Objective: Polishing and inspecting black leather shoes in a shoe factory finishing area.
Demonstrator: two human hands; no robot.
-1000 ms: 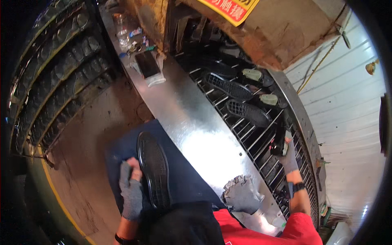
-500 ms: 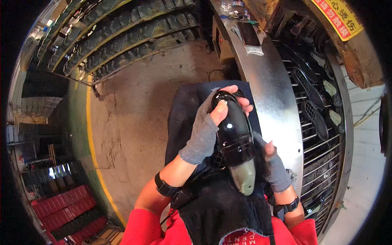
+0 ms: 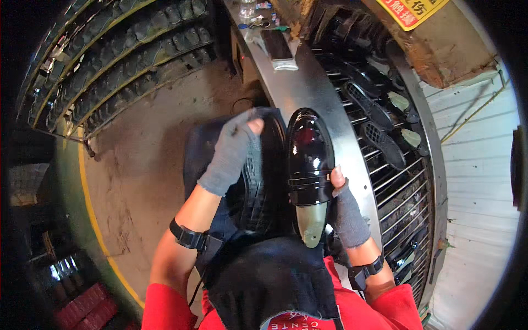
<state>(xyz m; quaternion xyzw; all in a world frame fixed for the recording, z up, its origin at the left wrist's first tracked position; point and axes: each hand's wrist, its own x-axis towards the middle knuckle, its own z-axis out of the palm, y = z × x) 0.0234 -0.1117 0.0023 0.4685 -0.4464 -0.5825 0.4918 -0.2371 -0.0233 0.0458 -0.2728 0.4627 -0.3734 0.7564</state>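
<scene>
A glossy black loafer (image 3: 308, 154) on a grey-green shoe last lies on my dark apron, toe pointing away from me. My right hand (image 3: 345, 212), in a grey fingerless glove, grips its right side near the heel. Just left of it my left hand (image 3: 231, 151), gloved the same way, presses a black ridged shoe sole (image 3: 256, 187) lying alongside the loafer; its fingers curl over the sole's far end.
A curved metal bench (image 3: 308, 82) runs from top centre to the right, with a phone and small items at its far end. Beyond it a wire rack (image 3: 385, 165) holds several black soles. Shelves of dark shoes (image 3: 121, 49) line the upper left. Bare concrete floor lies at left.
My left hand has come off the loafer's top and now holds a separate sole beside it. The right hand has shifted to the loafer's side. The view swung slightly right.
</scene>
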